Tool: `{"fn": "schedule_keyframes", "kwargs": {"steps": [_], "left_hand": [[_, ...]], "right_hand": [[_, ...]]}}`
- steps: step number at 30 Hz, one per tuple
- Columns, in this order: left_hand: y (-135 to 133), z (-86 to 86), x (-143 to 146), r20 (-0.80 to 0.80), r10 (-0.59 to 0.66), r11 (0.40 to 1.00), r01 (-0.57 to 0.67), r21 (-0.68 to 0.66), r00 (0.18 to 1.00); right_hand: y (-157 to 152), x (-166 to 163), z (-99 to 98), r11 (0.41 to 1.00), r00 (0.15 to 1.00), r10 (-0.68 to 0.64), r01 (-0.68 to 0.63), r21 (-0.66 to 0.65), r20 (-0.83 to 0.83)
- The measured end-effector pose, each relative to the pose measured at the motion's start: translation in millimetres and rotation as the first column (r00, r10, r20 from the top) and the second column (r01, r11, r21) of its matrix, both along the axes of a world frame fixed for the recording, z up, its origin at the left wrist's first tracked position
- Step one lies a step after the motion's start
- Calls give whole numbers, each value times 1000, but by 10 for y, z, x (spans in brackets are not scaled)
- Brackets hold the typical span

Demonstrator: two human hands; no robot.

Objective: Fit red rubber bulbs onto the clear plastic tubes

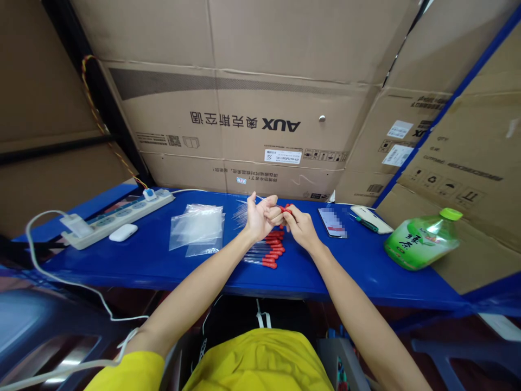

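Both hands meet above the middle of the blue table (pixel 163 260). My left hand (pixel 257 216) has its fingers curled around a thin clear tube. My right hand (pixel 299 225) pinches the tube's red cap (pixel 285 209) right against the left hand. Below the hands a row of several clear tubes with red caps (pixel 271 251) lies on the table. Left of them is a small pile of clear plastic bags (pixel 198 228).
A white power strip (pixel 116 216) with a plugged-in charger and a white earbud case (pixel 122 232) lie at the left. A phone (pixel 332 222), a white power bank (pixel 371 219) and a green bottle on its side (pixel 423 240) are at the right. Cardboard boxes (pixel 260 125) wall the back.
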State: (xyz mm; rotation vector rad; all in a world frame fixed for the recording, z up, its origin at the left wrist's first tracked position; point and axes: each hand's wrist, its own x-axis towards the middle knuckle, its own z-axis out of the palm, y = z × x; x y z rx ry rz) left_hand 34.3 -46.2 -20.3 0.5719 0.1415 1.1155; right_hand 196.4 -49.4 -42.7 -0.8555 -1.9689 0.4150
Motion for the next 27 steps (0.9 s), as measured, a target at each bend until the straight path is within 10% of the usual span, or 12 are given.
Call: {"fn": "schedule_keyframes", "kwargs": {"steps": [27], "left_hand": [[245, -59, -150, -319, 256, 960, -201, 195, 912]], "right_hand": [[91, 47, -16, 993, 985, -5, -15, -116, -172]]}}
